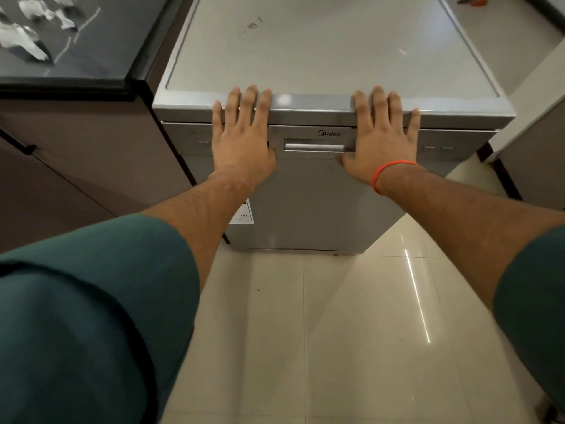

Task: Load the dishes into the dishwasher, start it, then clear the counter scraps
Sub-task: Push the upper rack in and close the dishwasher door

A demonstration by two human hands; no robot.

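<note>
We press both palms flat against the front of the silver dishwasher (308, 203), whose door stands closed and upright. Our left hand (241, 139) lies with straight, spread fingers over the left part of the dishwasher's control strip, the fingertips reaching up onto the front lip of its top. Our right hand (382, 142) mirrors it on the right part of the strip, fingers straight and spread too, tips on the same lip; neither hand grasps anything, both simply push flat on the machine. An orange band (388, 171) circles the right wrist. Between our two hands, on the dishwasher's front, we see the recessed door handle (315, 146), with the brand name just above it. A white label (244, 214) sticks to the lower left of the door, partly hidden behind our left forearm.

The dishwasher's flat pale top (330, 47) carries a small dark smudge toward its far side. To the left of the dishwasher, touching or nearly touching its side, runs a dark counter (101, 59), and on it, well away from the machine, lie pale torn scraps (24, 38). In front of the dishwasher spreads a glossy cream tiled floor (336, 316). Our green sleeves (91, 301) fill the near corners.
</note>
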